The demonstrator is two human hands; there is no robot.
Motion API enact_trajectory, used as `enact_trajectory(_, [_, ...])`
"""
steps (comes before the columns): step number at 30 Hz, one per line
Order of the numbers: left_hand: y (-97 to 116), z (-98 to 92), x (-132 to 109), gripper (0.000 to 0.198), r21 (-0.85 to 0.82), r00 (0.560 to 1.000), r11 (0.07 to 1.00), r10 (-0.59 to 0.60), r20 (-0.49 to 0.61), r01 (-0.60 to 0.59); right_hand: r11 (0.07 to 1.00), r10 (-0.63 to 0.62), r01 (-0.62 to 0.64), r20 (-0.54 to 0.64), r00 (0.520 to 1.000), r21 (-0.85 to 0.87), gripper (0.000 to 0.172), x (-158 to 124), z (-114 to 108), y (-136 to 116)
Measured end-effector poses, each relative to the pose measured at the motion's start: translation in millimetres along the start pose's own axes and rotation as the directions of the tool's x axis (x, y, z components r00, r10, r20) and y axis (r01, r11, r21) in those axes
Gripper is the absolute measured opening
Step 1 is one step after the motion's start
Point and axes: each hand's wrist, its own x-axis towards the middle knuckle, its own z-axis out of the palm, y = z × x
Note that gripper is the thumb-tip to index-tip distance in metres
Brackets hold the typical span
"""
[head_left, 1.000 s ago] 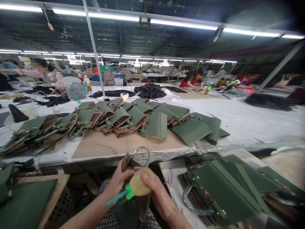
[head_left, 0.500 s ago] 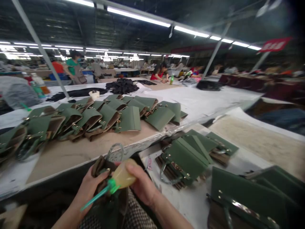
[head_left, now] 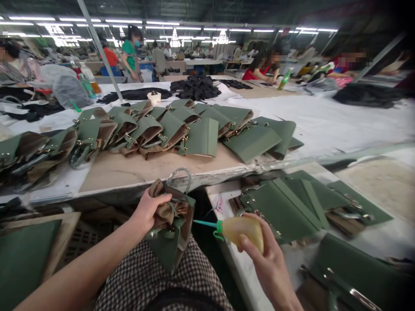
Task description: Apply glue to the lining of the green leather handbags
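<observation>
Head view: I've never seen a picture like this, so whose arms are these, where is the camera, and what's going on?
No machine here: the arms are a person's, and a camera worn on their head looks forward and down. The left hand grips bunched brown cloth on a green bag above the lap. The right hand holds a yellowish squeeze bottle, its thin green nozzle pointing toward the bag; whether it touches is hard to tell. On the long table ahead lie overlapping green bags, with more on a white surface to the right.
</observation>
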Motion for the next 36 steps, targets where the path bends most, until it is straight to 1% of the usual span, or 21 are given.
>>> enact_trajectory(1, [-1.7,3.0,-2.0,0.067,-0.007,1.0,1.0,0.008,-0.027,-0.008,0.998,-0.018,0.017,-0.012,1.0,-0.052,0.058,-3.2,0.1,3.7])
enact_trajectory(3, [-4.4,6.0,-4.5,0.067,-0.014,0.998,1.0,0.012,-0.062,-0.013,0.993,-0.07,0.064,-0.054,0.996,-0.097,0.06,-5.6,2.8,9.6])
enact_trajectory(5, [-5.7,5.6,-4.5,0.066,-0.02,0.998,1.0,0.009,-0.066,-0.01,0.977,-0.166,0.15,-0.096,0.982,-0.152,0.06,-3.0,7.5,13.3])
enact_trajectory(8, [-5.4,2.3,-1.8,0.065,-0.028,0.999,1.0,-0.001,-0.05,0.0,0.945,-0.266,0.246,-0.07,0.961,-0.216,0.057,5.5,15.6,15.7])
enact_trajectory(10, [-4.5,0.2,0.2,0.066,-0.031,0.999,0.999,-0.009,-0.04,0.008,0.929,-0.303,0.283,-0.048,0.952,-0.239,0.055,11.0,20.5,15.9])
enact_trajectory(13, [-3.8,-1.8,2.4,0.067,-0.039,0.999,0.999,-0.019,-0.031,0.018,0.91,-0.342,0.319,-0.046,0.938,-0.265,0.054,16.1,26.5,16.3])
enact_trajectory(17, [-5.0,-3.7,4.5,0.065,-0.04,1.0,0.999,-0.017,-0.006,0.017,0.895,-0.37,0.343,-0.045,0.928,-0.286,0.057,19.3,30.5,17.5])
enact_trajectory(20, [-7.4,-5.2,6.3,0.065,-0.044,1.0,0.999,-0.008,-0.009,0.007,0.881,-0.394,0.367,-0.034,0.919,-0.299,0.057,21.2,30.5,15.6])
enact_trajectory(22, [-9.2,-6.1,7.5,0.066,-0.039,1.0,0.999,-0.003,-0.018,0.002,0.877,-0.39,0.365,-0.019,0.921,-0.314,0.055,21.6,29.6,13.0])
enact_trajectory(26, [-10.4,-6.3,9.0,0.066,-0.035,1.0,0.999,0.006,-0.017,-0.006,0.867,-0.363,0.352,0.039,0.931,-0.352,0.052,18.8,27.7,9.8])
enact_trajectory(32, [-5.7,-1.9,4.9,0.066,-0.063,1.0,0.998,-0.003,-0.011,0.002,0.845,-0.355,0.37,0.114,0.928,-0.385,0.048,8.9,28.1,13.0])
enact_trajectory(36, [-6.1,-1.5,4.5,0.066,-0.076,1.0,0.997,0.004,-0.017,-0.005,0.825,-0.348,0.379,0.151,0.925,-0.418,0.046,1.0,28.6,14.1])
